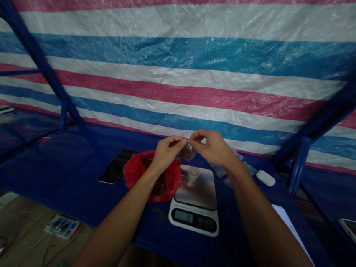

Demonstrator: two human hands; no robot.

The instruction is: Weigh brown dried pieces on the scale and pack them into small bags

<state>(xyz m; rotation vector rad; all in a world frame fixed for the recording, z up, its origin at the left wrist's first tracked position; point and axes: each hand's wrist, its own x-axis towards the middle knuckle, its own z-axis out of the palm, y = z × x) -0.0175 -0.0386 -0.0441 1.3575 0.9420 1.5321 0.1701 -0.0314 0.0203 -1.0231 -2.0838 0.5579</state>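
Between both hands hangs a small clear plastic bag [187, 152] with brown bits inside, above the back of the scale. My left hand [167, 152] pinches its top edge from the left, and my right hand [210, 146] pinches it from the right. Under them, a white kitchen scale [196, 198] with a metal plate carries a small clear cup [193, 174]; its display is lit. Left of the scale stands an open red plastic bag [133, 172] with brown dried pieces in it, partly hidden by my left forearm.
A dark phone [116, 166] lies left of the red bag. Clear plastic bags [221, 170] lie behind my right forearm, near a white rounded case [265, 178]. White paper [291, 228] is at the right. Blue metal bars and a striped sheet [181, 96] bound the table [67, 173].
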